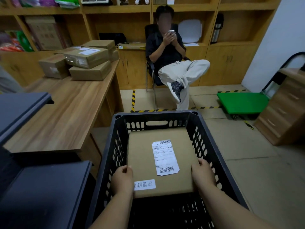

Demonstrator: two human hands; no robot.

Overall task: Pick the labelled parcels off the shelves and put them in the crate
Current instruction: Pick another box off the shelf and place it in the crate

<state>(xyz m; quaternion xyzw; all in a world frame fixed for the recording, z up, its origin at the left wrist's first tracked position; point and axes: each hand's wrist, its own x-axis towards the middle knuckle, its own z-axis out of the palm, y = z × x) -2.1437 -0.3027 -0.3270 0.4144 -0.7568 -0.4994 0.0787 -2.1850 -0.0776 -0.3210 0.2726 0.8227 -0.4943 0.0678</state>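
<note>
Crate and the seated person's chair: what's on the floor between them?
In the head view, only bare floor crossed by a strip of yellow-and-black tape lies between the crate and the chair.

Across from me a person (pixel 166 52) sat on a chair (pixel 151 70) with a phone (pixel 171 31), a green cart (pixel 242 103) stood right, and a desk (pixel 66 109) stood left.

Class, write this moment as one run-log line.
left hand: grips parcel | right hand: grips parcel | parcel: inside crate
</note>
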